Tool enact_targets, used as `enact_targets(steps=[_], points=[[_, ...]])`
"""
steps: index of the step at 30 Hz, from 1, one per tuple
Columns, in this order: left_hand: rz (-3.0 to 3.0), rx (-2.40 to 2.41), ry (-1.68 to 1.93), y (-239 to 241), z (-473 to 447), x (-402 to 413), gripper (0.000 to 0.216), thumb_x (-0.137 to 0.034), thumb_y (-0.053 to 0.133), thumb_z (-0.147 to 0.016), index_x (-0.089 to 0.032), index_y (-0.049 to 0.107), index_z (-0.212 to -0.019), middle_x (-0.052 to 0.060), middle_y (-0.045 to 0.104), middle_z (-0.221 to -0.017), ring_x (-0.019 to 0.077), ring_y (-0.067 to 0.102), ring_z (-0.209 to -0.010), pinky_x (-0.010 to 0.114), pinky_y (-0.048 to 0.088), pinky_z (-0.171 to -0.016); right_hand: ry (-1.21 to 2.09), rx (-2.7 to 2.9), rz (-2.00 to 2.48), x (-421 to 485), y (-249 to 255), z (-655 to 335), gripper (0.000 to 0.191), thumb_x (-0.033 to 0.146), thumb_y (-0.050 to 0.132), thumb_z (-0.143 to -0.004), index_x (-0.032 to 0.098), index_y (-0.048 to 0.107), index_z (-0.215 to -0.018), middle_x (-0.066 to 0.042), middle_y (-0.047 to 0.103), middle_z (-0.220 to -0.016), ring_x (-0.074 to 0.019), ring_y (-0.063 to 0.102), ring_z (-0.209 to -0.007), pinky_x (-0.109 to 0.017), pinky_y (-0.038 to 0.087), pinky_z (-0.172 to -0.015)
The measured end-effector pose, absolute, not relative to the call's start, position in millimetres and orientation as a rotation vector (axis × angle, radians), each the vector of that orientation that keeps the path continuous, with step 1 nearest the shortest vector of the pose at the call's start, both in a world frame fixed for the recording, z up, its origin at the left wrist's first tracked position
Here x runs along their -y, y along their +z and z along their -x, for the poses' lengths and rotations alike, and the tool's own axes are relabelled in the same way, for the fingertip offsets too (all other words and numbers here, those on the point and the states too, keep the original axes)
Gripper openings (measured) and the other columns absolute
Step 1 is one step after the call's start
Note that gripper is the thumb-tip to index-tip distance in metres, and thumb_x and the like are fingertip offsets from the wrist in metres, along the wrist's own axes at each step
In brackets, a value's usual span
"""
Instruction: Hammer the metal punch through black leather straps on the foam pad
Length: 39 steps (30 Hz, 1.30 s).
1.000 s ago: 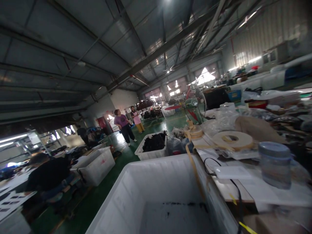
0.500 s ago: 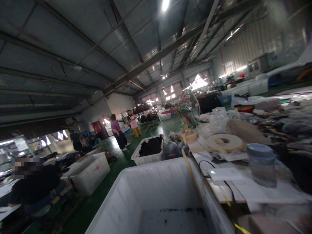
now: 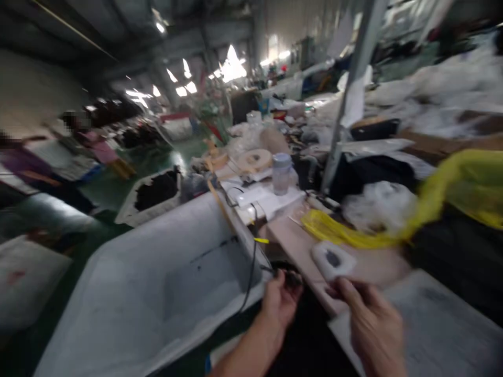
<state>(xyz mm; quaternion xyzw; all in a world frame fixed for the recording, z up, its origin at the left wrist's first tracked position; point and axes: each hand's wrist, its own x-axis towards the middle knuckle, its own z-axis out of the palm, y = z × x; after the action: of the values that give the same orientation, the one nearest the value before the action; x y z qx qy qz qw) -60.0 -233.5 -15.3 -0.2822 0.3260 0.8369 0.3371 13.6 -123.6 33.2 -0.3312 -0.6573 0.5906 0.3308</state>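
My left hand is between the big white bin and the table edge, its fingers curled round a small dark thing too blurred to name. My right hand is over the table's front edge, thumb and fingertips pressed together; whatever they hold, if anything, cannot be made out. Just beyond those fingertips lies a rounded white object with a dark patch on top. A black cable runs down over the bin's rim near my left hand, and a yellow tag is beside it.
On the table are a lidded clear jar, a roll of beige tape and a yellow bag. A metal post rises behind them. A bin of black cloth stands on the floor, and people stand at the far left.
The view has swung right and down, bringing more of the table into sight. Both my hands now show clearly; earlier only a blur appeared at the lower right.
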Motion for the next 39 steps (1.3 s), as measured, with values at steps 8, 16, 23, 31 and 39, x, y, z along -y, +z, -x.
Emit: enact_targets(steps=[8, 16, 23, 31, 39], points=[[0.706, -0.744, 2.168, -22.1, 69.1, 230.6, 0.013, -0.017, 0.057, -0.09, -0.012, 0.064, -0.081, 0.007, 0.072, -0.084, 0.0182, 0.071, -0.083, 0.031, 0.058, -0.075, 1.732, 1.468, 0.954, 127.5, 34.4, -27.0, 0.029, 0.046, 0.065, -0.082, 0.017, 0.067, -0.084, -0.004, 0.071, -0.077, -0.0184, 0.069, -0.066, -0.032, 0.057, -0.065], [0.745, -0.742, 2.171, -24.6, 69.9, 230.5, 0.014, -0.015, 0.056, -0.091, -0.013, 0.065, -0.08, 0.006, 0.072, -0.084, 0.0173, 0.071, -0.086, 0.032, 0.056, -0.082, 1.664, 1.585, 0.891, 134.5, 25.6, -28.3, 0.024, 0.042, 0.06, -0.087, 0.018, 0.066, -0.084, -0.003, 0.07, -0.078, -0.0171, 0.067, -0.068, -0.031, 0.055, -0.067], [0.748, -0.742, 2.164, -24.4, 69.9, 228.8, 0.015, -0.015, 0.055, -0.091, -0.013, 0.065, -0.08, 0.006, 0.072, -0.084, 0.017, 0.071, -0.087, 0.033, 0.057, -0.083, 1.606, 1.658, 0.93, 134.1, 21.4, -22.7, 0.023, 0.041, 0.059, -0.087, 0.019, 0.067, -0.084, -0.002, 0.071, -0.076, -0.0167, 0.068, -0.068, -0.029, 0.054, -0.067], [0.769, -0.728, 2.148, -21.7, 71.0, 229.1, 0.017, -0.015, 0.052, -0.093, -0.013, 0.064, -0.081, 0.006, 0.072, -0.083, 0.0169, 0.071, -0.084, 0.031, 0.058, -0.078, 1.617, 1.643, 0.96, 134.9, 12.6, -21.3, 0.023, 0.041, 0.059, -0.087, 0.02, 0.067, -0.085, -0.002, 0.07, -0.076, -0.0171, 0.068, -0.068, -0.029, 0.054, -0.067], [0.764, -0.699, 2.149, -20.1, 70.2, 229.1, 0.022, -0.015, 0.049, -0.094, -0.011, 0.065, -0.08, 0.007, 0.072, -0.083, 0.0178, 0.071, -0.084, 0.031, 0.058, -0.078, 1.56, 1.709, 0.922, 139.7, 9.5, -19.3, 0.021, 0.038, 0.058, -0.088, 0.02, 0.068, -0.085, -0.002, 0.07, -0.074, -0.0165, 0.067, -0.067, -0.028, 0.053, -0.063]])
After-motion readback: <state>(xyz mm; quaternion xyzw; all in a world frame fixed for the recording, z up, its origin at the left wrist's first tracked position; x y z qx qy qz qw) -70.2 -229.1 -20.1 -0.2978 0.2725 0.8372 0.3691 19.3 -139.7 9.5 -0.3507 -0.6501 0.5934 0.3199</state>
